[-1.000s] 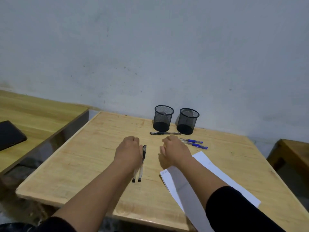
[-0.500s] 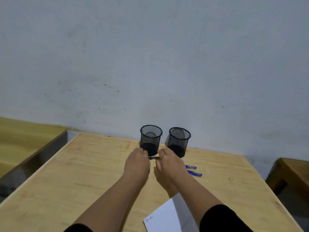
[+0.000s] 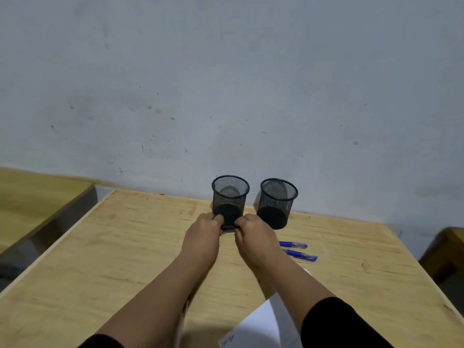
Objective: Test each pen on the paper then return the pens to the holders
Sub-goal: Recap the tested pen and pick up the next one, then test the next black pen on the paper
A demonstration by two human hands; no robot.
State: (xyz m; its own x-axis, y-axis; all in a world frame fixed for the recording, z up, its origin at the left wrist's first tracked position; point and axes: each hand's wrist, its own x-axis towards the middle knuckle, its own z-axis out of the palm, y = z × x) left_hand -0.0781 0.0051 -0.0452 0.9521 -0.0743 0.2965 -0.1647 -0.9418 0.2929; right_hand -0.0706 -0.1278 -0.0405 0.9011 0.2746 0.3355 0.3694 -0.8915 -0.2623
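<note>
Two black mesh pen holders stand at the table's far edge, the left holder [image 3: 230, 197] and the right holder [image 3: 278, 200]; both look empty. My left hand [image 3: 203, 237] and my right hand [image 3: 253, 237] meet just in front of the left holder, each pinching one end of a black pen [image 3: 228, 226] that lies crosswise between them. Two blue-capped pens [image 3: 297, 249] rest on the table to the right of my right hand. White paper [image 3: 261, 325] lies at the near edge, partly under my right forearm.
The wooden table [image 3: 113, 259] ends at a grey wall behind the holders. Another wooden table [image 3: 37, 197] sits to the left across a gap, and a wooden piece of furniture [image 3: 449, 249] shows at the right edge.
Both hands left the pens near the paper and reached forward to the black pen in front of the left holder. The view tilted up, and the two near pens dropped out of sight.
</note>
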